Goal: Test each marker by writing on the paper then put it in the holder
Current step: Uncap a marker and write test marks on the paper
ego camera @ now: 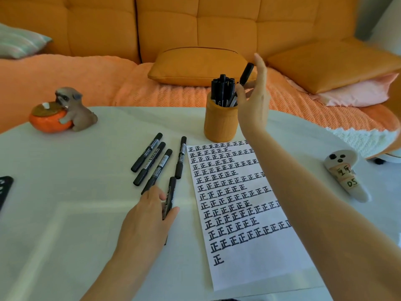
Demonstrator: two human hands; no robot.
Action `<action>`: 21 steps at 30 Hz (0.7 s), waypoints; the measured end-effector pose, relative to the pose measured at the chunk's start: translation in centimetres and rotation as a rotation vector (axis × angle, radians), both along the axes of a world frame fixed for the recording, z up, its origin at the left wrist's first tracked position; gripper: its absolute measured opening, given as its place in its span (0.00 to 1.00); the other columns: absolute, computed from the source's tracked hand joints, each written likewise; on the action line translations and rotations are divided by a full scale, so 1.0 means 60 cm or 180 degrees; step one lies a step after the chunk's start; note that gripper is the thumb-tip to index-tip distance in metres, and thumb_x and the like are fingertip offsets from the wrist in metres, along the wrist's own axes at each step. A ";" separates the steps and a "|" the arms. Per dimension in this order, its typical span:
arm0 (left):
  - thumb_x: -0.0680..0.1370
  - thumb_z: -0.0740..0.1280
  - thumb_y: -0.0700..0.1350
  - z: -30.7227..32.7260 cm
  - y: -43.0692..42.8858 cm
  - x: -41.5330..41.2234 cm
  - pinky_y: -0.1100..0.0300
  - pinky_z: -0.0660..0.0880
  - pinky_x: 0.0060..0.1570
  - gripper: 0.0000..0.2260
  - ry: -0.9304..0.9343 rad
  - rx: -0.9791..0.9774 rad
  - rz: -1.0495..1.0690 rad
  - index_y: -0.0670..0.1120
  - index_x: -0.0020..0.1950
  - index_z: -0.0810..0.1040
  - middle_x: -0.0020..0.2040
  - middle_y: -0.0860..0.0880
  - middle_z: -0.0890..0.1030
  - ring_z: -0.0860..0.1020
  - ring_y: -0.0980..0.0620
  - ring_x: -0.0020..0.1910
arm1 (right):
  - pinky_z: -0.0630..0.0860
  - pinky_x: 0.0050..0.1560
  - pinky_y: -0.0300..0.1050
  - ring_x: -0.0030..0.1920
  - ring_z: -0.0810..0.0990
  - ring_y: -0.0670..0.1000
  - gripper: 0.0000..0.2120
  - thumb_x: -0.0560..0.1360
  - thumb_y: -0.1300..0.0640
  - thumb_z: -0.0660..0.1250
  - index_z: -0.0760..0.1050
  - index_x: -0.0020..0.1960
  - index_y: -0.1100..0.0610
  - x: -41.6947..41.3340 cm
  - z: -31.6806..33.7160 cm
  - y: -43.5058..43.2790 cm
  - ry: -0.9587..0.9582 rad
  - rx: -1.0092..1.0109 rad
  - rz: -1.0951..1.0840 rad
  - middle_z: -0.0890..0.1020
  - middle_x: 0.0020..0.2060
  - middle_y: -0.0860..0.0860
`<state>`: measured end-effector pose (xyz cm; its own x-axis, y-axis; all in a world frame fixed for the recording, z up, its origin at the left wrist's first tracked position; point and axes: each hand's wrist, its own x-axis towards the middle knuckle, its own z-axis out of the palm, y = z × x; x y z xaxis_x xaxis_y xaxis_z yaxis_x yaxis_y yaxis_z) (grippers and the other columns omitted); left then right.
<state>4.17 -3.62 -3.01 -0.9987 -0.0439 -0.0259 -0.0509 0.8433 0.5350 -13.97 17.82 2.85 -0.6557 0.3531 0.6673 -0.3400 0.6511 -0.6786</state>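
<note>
My right hand (252,101) pinches a black marker (247,73) between thumb and fingers, tilted just above the orange holder (219,124), already crowded with black pens (223,90). My left hand (149,216) grips a second marker (171,190) lying on the white table (65,192), near four loose markers (149,163), left of the paper (249,253) covered in rows of black characters
</note>
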 end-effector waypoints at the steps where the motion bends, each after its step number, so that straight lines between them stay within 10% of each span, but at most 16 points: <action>1: 0.76 0.65 0.54 0.000 0.000 -0.001 0.63 0.69 0.38 0.12 -0.0013 -0.0013 0.0008 0.50 0.53 0.67 0.46 0.53 0.74 0.76 0.53 0.40 | 0.71 0.36 0.41 0.37 0.75 0.49 0.27 0.77 0.61 0.63 0.60 0.74 0.51 -0.002 -0.006 0.000 -0.0135 0.0181 -0.0018 0.79 0.42 0.52; 11: 0.77 0.64 0.50 0.000 0.001 -0.003 0.59 0.73 0.40 0.07 -0.0023 -0.0016 0.0113 0.48 0.50 0.72 0.45 0.51 0.76 0.76 0.52 0.40 | 0.73 0.36 0.47 0.52 0.73 0.53 0.19 0.78 0.60 0.62 0.70 0.68 0.49 -0.019 0.008 0.003 -0.0686 0.0974 -0.0103 0.70 0.58 0.56; 16: 0.77 0.63 0.49 0.002 0.002 0.000 0.60 0.73 0.39 0.06 -0.0026 0.0078 0.0147 0.48 0.50 0.72 0.45 0.51 0.76 0.76 0.52 0.40 | 0.70 0.57 0.48 0.64 0.64 0.58 0.22 0.78 0.58 0.61 0.67 0.72 0.52 -0.018 -0.013 0.005 -0.0940 0.1263 -0.0116 0.65 0.63 0.59; 21: 0.78 0.62 0.49 0.013 0.001 0.006 0.62 0.67 0.35 0.06 0.0209 0.0094 0.0111 0.49 0.52 0.71 0.43 0.53 0.74 0.74 0.54 0.37 | 0.63 0.55 0.40 0.58 0.67 0.52 0.21 0.78 0.58 0.60 0.66 0.71 0.54 0.035 -0.018 -0.007 -0.0737 0.0578 0.0032 0.68 0.59 0.56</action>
